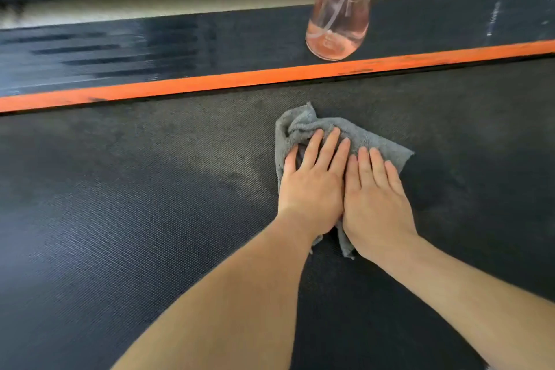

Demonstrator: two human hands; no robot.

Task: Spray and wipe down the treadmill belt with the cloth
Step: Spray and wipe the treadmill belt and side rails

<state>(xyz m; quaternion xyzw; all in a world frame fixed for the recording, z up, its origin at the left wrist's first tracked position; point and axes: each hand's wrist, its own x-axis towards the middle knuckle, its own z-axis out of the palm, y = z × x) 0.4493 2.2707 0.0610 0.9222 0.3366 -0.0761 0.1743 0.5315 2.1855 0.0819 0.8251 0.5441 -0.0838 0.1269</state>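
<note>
- I judge this to be the wiping step: both of my hands lie flat on the cloth point(301, 125), a little right of the middle of the frame.
- My left hand point(312, 189) is spread open, fingers straight, palm pressing the cloth onto the treadmill belt point(144, 213); it grasps nothing.
- My right hand point(377, 201) is just beside it, touching it along the inner edge, and is also flat with straight fingers pressing down rather than gripping.
- The cloth is grey and rumpled. It bunches up beyond my fingertips, and a corner pokes out below my wrists.
- The spray bottle point(339, 18) stands upright near the top of the frame on the dark side rail point(168, 45), beyond the orange stripe point(234, 79) and apart from the cloth. It holds a little pinkish liquid at the bottom, so I take the spraying here to be done.
- The belt looks paler and dusty to the left of the cloth and towards the stripe, and darker to the right. I guess that the pale part is yet to be wiped.
- The next move calls for even pressure through both palms and a slide towards that pale patch, keeping the cloth flat so it does not roll up under my fingers.
- Count: one cloth, one spray bottle, one belt, one orange stripe, two hands.
</note>
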